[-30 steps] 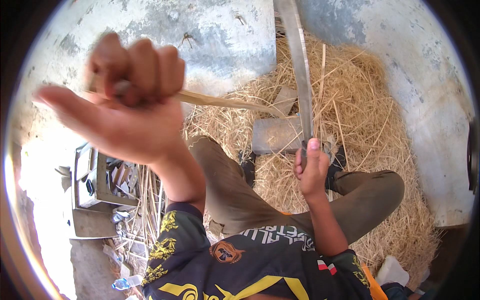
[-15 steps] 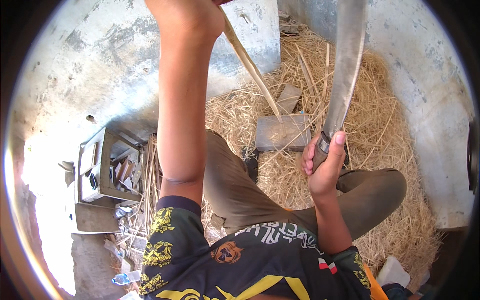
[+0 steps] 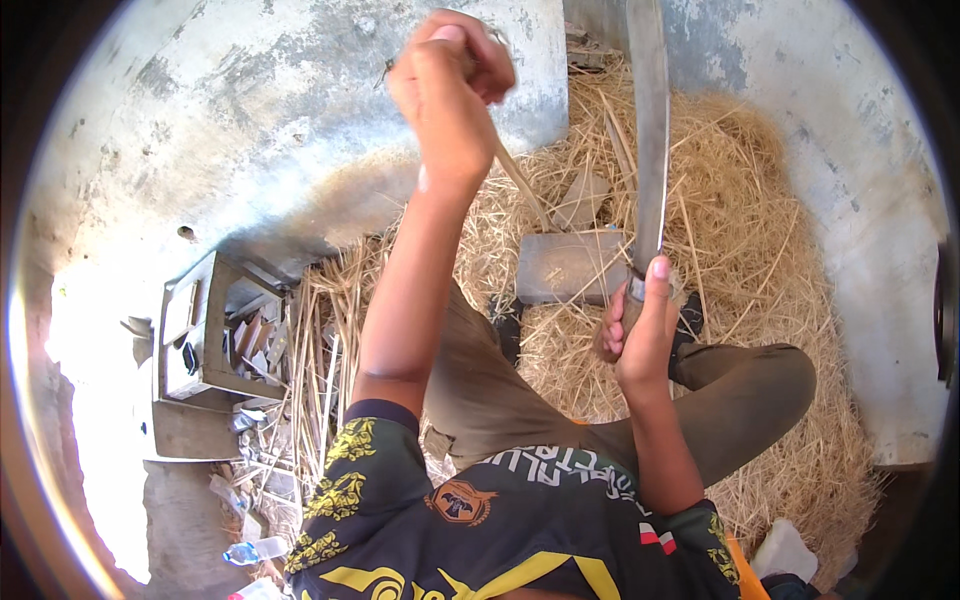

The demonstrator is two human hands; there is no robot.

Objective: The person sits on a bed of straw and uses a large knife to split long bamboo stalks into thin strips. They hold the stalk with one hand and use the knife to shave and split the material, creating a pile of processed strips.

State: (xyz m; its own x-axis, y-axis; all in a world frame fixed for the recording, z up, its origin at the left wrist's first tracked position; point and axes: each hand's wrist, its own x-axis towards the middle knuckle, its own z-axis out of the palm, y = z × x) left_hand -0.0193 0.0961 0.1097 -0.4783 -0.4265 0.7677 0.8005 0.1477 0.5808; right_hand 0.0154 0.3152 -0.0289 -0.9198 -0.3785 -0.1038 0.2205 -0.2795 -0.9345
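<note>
Two hands full: my L hand (image 3: 450,90), upper ctr, has fingers curled round a wood strip (image 3: 521,183) angling to the block (image 3: 565,268), R hand (image 3: 645,330) grips the knife (image 3: 652,150) ctr-right, prob. mid-trim, so next move needs strip steady & L fingers off blade.

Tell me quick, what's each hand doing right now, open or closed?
Left hand: closed, apparently holding the pale strip.
Right hand: closed, holding the long curved knife by its handle.

Block (image 3: 547,278) on straw (image 3: 770,260); knife (image 3: 649,150) right of strip (image 3: 523,187); cabinet (image 3: 182,385) far left
</note>
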